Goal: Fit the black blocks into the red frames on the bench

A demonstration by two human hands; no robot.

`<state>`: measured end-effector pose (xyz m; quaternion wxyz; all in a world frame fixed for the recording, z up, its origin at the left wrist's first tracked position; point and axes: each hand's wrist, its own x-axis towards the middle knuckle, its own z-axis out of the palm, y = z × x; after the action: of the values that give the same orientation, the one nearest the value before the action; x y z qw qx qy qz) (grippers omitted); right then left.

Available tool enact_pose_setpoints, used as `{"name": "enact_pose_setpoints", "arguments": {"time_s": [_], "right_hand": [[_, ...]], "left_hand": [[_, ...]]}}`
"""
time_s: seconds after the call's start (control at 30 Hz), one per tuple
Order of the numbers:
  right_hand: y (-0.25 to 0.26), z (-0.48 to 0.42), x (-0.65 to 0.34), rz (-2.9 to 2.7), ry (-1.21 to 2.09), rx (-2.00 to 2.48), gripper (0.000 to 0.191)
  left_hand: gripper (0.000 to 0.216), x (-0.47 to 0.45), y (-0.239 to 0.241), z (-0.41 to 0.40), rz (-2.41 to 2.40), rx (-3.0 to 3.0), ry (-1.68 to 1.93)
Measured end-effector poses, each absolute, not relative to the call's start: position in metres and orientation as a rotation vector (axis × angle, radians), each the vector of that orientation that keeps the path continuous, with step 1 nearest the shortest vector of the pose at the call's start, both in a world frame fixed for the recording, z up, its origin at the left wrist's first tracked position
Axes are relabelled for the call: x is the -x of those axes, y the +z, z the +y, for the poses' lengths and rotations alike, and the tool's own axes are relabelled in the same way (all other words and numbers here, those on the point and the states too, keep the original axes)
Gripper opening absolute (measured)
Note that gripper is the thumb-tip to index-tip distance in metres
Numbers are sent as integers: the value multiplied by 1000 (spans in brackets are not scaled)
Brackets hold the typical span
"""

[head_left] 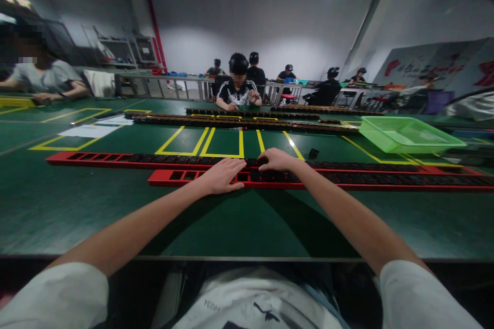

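Two long red frames lie side by side across the table, the rear frame reaching further left than the front frame. Both have rows of square slots, many filled with black square pieces, while some slots at their left ends show no piece. My left hand rests flat over the front frame, fingers stretched toward the rear one. Close beside it, my right hand is curled with its fingertips down at the rear frame. Whatever those fingers pinch is hidden. A loose black piece sits just behind the rear frame.
A light green basket stands at the right. Long dark strips cross the table further back. White papers and yellow tape outlines lie on the green tabletop. A person sits opposite; another sits at left.
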<state>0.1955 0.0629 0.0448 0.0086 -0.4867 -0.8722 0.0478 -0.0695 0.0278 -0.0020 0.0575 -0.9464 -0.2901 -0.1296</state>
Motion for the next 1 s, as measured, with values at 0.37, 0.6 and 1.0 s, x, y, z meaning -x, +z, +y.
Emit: {"name": "enact_pose_setpoints", "arguments": {"time_s": [0.37, 0.6, 1.0], "right_hand": [[34, 44, -202, -2539, 81, 1418, 35], [21, 31, -223, -2483, -40, 1424, 32], [24, 27, -217, -2459, -4, 1467, 34]], "left_hand": [[60, 70, -1, 25, -1091, 2767, -494], [51, 69, 0, 24, -1141, 2717, -515], [53, 74, 0, 29, -1143, 2742, -476]]}}
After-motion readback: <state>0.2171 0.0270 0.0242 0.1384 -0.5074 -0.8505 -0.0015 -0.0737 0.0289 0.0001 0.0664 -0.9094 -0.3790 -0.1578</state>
